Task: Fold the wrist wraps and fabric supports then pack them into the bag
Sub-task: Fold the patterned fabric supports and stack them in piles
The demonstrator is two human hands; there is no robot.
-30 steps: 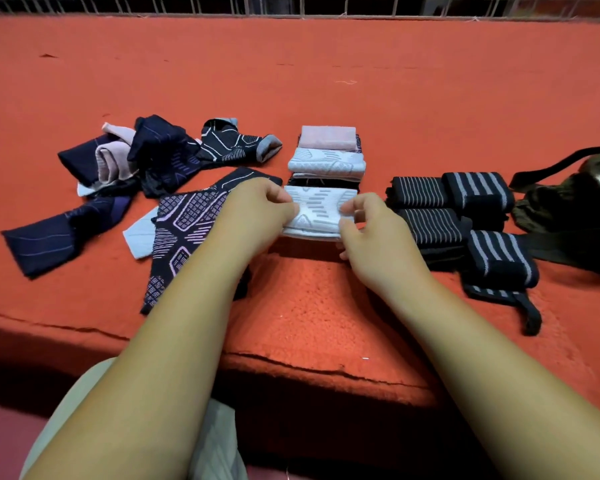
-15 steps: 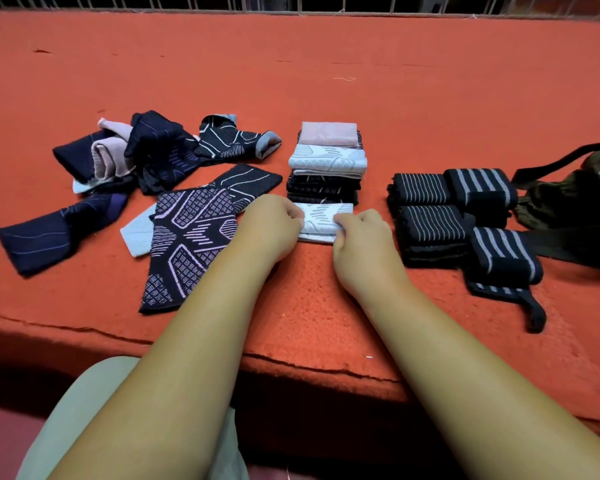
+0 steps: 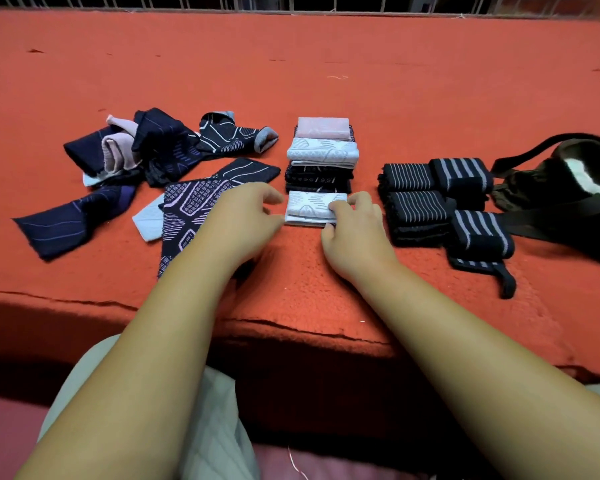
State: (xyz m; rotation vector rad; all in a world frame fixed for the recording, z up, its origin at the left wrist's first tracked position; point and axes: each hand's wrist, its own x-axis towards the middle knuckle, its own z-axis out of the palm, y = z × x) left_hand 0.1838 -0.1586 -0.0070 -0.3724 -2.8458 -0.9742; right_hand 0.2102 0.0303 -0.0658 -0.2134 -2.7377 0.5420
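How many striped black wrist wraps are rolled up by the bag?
4 wrist wraps beside the bag: back-left, back-right, front-left, front-right. More may lie stacked underneath.

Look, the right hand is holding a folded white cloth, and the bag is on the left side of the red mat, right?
Not quite. The right hand does hold the folded white cloth, but the bag is on the right side of the red mat, just past the striped rolls. The head view shows it.
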